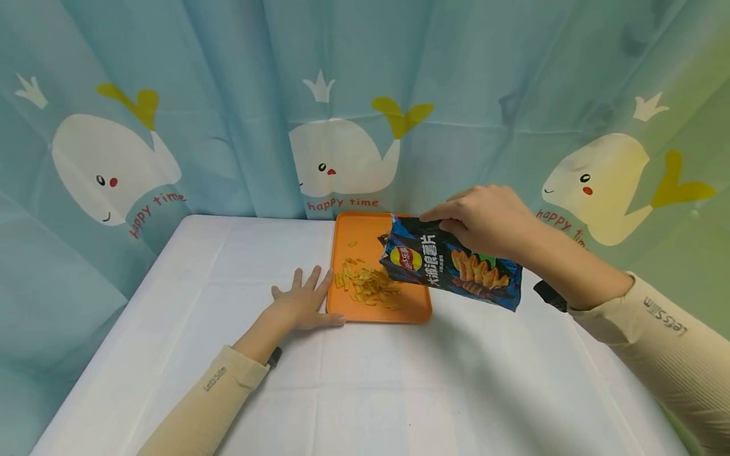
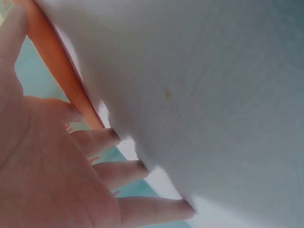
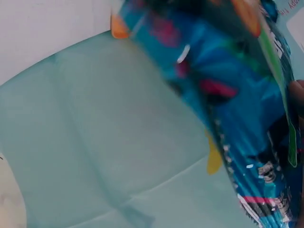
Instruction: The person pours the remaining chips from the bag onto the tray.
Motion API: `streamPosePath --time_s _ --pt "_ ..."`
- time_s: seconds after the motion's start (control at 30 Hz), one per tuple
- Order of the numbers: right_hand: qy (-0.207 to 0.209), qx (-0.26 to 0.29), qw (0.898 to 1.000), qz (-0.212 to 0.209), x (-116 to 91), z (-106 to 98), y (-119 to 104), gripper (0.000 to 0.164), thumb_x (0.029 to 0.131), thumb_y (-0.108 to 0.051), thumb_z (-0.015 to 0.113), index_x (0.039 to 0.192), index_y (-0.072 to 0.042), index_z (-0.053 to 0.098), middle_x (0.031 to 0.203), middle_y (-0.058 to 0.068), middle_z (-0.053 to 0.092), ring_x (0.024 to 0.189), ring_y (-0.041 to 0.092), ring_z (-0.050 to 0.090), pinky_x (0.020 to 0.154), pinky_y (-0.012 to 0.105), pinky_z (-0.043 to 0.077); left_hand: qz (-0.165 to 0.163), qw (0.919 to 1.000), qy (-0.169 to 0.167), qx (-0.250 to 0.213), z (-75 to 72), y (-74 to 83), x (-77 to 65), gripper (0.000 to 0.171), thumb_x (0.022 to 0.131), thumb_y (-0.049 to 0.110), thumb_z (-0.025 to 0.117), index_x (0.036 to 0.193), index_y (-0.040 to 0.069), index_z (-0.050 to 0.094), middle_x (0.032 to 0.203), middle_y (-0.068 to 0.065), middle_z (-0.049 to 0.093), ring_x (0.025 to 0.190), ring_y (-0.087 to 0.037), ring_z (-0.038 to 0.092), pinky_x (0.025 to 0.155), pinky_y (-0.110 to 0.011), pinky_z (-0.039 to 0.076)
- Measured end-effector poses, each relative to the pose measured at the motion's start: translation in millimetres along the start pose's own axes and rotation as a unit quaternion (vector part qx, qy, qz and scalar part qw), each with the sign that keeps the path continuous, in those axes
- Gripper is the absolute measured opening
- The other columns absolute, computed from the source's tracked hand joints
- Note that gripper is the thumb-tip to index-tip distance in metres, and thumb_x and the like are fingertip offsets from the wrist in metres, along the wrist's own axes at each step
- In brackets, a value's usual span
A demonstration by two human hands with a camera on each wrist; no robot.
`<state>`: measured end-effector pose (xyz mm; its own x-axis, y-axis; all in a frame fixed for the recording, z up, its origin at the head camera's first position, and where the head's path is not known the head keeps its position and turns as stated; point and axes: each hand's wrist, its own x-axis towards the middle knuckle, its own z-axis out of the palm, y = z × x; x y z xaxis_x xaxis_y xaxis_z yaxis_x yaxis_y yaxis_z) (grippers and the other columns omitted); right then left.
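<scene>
My right hand (image 1: 486,218) grips a dark blue bag of potato chips (image 1: 422,263) by its upper edge, above the right side of an orange tray (image 1: 413,311). The bag lies tilted sideways, its torn end facing left over the tray. A heap of yellow ridged chip pieces (image 1: 371,285) covers the tray's middle and left. Fingers spread, my left hand (image 1: 296,307) rests at the tray's left edge, thumb at the near corner. In the left wrist view the orange rim (image 2: 61,61) runs beside the thumb and index finger. Blue foil (image 3: 218,104) fills much of the right wrist view.
A white-covered table (image 1: 365,392) lies under everything. Behind it hangs a light blue curtain (image 1: 239,171) printed with white whales, close to the tray's far edge. Black wrist straps (image 1: 550,296) show at both cuffs.
</scene>
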<state>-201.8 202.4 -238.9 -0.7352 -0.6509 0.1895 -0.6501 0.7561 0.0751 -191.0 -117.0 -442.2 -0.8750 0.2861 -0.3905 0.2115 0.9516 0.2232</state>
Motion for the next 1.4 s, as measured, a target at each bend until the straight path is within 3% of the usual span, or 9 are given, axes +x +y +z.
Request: streamPosePath --time_s 1.13,1.4 --pt "0.0 -0.013 1.0 -0.028 3.0 -0.9 -3.3 0.032 0.094 -0.012 0.068 0.12 -0.029 0.074 0.103 0.0 0.077 0.048 0.008 0.045 0.04 0.027 0.029 0.001 1.0 0.006 0.007 0.5 -1.5 3.7 0.114 0.078 0.081 0.058 0.162 0.023 0.007 0.168 -0.014 0.003 0.15 -0.051 0.0 0.098 -0.086 0.013" --pt "-0.001 -0.013 1.0 -0.029 2.2 -3.8 -4.8 0.032 0.094 -0.012 0.067 0.119 -0.029 0.075 0.1 -0.001 0.077 0.045 0.008 0.039 0.04 0.026 0.026 -0.005 1.0 0.0 0.0 -1.9 0.9 0.3 0.114 0.079 0.079 0.059 0.162 0.023 0.006 0.168 -0.014 0.002 0.15 -0.051 -0.002 0.099 -0.086 0.011"
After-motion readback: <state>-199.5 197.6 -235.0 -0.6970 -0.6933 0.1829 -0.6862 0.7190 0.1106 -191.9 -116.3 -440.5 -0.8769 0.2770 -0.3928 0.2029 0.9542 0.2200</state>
